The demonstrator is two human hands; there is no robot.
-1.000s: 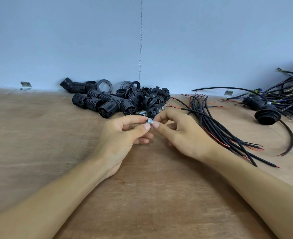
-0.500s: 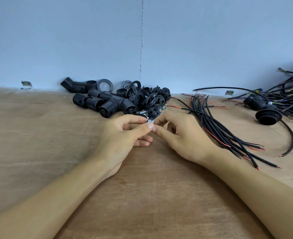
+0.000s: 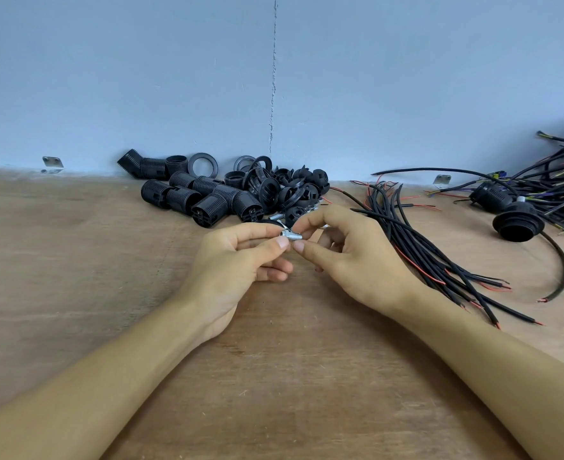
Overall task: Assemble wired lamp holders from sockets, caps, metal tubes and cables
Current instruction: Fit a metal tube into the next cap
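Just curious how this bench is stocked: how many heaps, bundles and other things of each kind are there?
heap of black plastic parts: 1
cable bundle: 1
heap of wired holders: 1
wall brackets: 2
tube, pinched between left hand and right hand: 1
Total: 6

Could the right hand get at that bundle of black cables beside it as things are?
Probably yes. The bundle of black cables lies uncovered on the table just beside the right hand. But that hand shares a grip on a small metal tube with the left hand, so it must let go first.
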